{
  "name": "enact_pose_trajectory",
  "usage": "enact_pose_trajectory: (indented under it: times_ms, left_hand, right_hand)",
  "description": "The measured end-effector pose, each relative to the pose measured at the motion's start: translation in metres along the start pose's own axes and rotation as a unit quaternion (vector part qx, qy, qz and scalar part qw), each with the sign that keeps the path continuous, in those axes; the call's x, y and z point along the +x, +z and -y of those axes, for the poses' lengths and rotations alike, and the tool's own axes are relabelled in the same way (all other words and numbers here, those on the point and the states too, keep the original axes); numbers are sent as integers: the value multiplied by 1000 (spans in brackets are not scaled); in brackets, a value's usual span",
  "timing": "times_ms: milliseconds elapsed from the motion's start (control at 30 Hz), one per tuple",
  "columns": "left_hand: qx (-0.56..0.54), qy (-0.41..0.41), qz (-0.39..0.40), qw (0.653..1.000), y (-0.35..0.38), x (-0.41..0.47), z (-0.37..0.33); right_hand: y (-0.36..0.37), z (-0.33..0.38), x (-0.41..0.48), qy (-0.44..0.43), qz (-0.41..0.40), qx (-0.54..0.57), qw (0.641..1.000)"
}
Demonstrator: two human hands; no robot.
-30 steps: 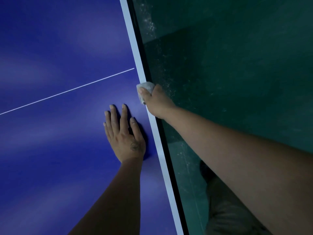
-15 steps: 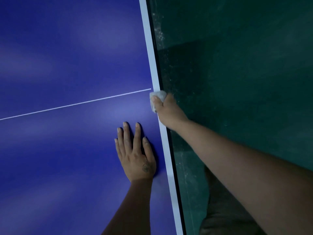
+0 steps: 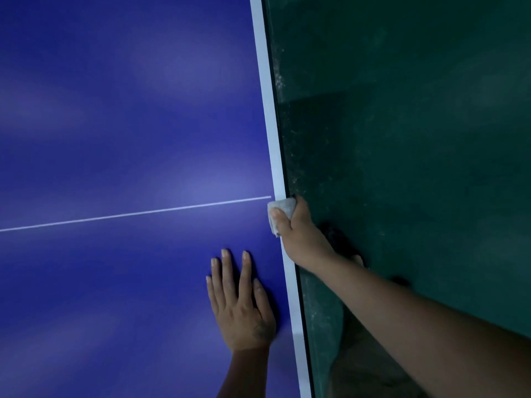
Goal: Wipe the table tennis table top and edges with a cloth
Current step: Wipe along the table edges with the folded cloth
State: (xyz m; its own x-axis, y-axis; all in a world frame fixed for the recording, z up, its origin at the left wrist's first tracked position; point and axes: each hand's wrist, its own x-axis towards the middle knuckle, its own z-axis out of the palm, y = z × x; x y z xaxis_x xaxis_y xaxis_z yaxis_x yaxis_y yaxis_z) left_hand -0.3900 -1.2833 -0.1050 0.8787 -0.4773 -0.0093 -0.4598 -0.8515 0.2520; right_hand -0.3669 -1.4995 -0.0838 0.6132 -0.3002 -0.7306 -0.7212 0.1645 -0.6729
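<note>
1. The right hand [image 3: 300, 237], arm stretched forward, grips the white cloth [image 3: 284, 207] on the surface's [image 3: 115, 110] white edge stripe [image 3: 268, 110], thumb on top and fingers [image 3: 301, 206] curled round it.
2. The left hand [image 3: 241, 308] lies flat on the blue top just beside that edge, its digits straight and slightly spread.

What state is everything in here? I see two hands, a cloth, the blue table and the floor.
cloth: bunched up, pressed against the white edge stripe.
right hand: grips the cloth, thumb on top, fingers curled over the table's side.
left hand: flat on the table, fingers straight, holding nothing.
table top: blue and glossy, with soft light reflections.
floor: dark green, pale dusty specks near the table edge.
</note>
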Motion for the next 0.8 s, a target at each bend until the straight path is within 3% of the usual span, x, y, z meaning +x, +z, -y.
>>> enact_pose_trajectory:
  times_ms: [200,367,567,800]
  left_hand:
    - [-1,-18,22,1000,-3,3,-4]
    - [-101,22,32,994,-15,32,-12]
    - [-170,96,-16,981,-16,206,-46]
    - [-138,119,-52,982,-7,412,-80]
  right_hand:
    - [-49,82,91,-36,-10,-26,999]
    - [-35,79,69,-29,-77,44,996]
    - [-20,43,43,-13,-63,21,998]
    - [-52,105,114,-37,-73,26,996]
